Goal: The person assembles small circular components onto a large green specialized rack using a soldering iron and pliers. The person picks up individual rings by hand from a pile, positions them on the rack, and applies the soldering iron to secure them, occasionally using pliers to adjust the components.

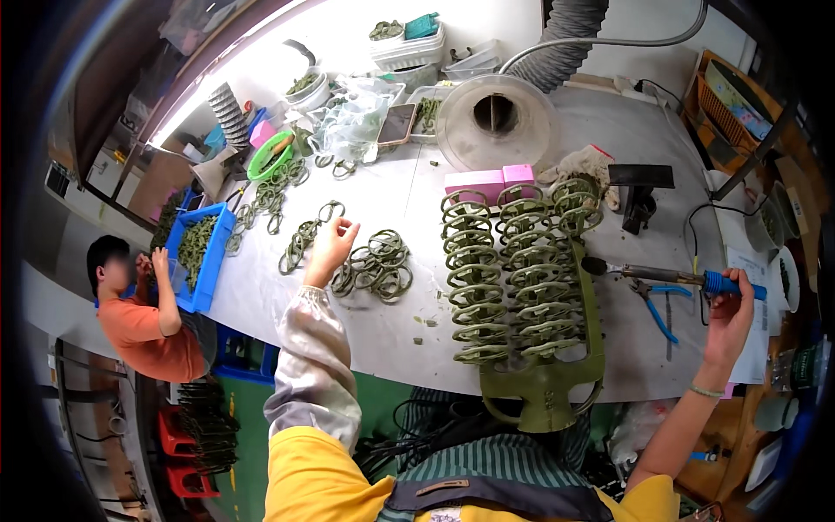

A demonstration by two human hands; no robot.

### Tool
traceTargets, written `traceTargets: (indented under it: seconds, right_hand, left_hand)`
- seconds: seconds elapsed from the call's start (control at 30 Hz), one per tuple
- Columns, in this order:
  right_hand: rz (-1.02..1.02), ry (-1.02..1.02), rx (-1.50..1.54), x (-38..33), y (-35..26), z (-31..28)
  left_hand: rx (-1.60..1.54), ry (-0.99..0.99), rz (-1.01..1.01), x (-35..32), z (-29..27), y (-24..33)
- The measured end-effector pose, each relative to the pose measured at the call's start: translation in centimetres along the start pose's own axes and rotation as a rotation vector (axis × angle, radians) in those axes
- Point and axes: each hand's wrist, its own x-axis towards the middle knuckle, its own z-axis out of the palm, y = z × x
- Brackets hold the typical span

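My left hand (327, 254) reaches over the table with fingers pinched at an olive-green ring-shaped piece (332, 209). Beside it lie two heaps of like pieces, one partly behind my hand and a looser pile (380, 264) to its right. In my right hand (729, 320), a soldering iron (668, 276) with a blue handle points left; its dark tip is near the right side of an olive-green rack. That rack (596, 335) lies in front of me, with many thin looped pieces (477, 278) stacked in rows along it.
Pink blocks (475, 184) sit at the rack's far end, near a black stand (641, 187). Blue-handled pliers (658, 315) lie below the iron. A round clear hood (465, 122) with a grey duct is behind. A co-worker in orange (161, 326) handles a blue bin (207, 283) at left.
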Motion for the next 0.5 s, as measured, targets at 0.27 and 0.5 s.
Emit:
traceTargets:
  seconds: [0.27, 0.5]
  right_hand:
    - [0.005, -0.007, 0.022, -0.3, -0.7, -0.1]
    - [-0.027, 0.055, -0.037, -0.3, -0.8, -0.2]
  left_hand:
    - [-0.057, -0.285, -0.081, -1.0, 0.9, 3.2]
    - [-0.308, -0.418, -0.04, -2.4, -2.7, 6.8]
